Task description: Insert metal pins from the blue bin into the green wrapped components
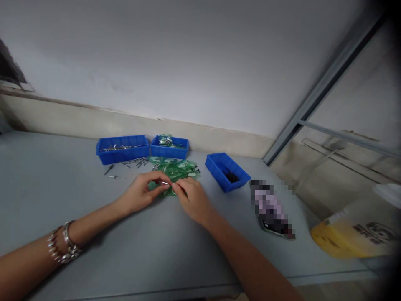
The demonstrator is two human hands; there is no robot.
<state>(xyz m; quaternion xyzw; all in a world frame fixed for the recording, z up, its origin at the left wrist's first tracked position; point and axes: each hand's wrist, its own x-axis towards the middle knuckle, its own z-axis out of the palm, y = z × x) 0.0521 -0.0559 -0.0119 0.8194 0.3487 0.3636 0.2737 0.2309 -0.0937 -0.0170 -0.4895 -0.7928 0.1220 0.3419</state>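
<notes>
Evidently mid-work: a slim metal piece (165, 182) above the near part of the green pile (177, 169)
Your left hand (139, 193) pinches it; your right hand's (196, 200) grip meets its end, too hidden to tell what it holds; this piece seems unfinished; loose metal rods (141, 161) and a stocked blue bin (123, 157) suggest more remains

Green see-through pile (175, 170), silver pins (142, 161) left of the pile, two blue boxes (125, 156) behind the pile, blue box (216, 173) with black bits (232, 177) right of the pile, gray table (150, 255) under the pile, yellow-bottomed cup (340, 242) far right of the pile
</notes>
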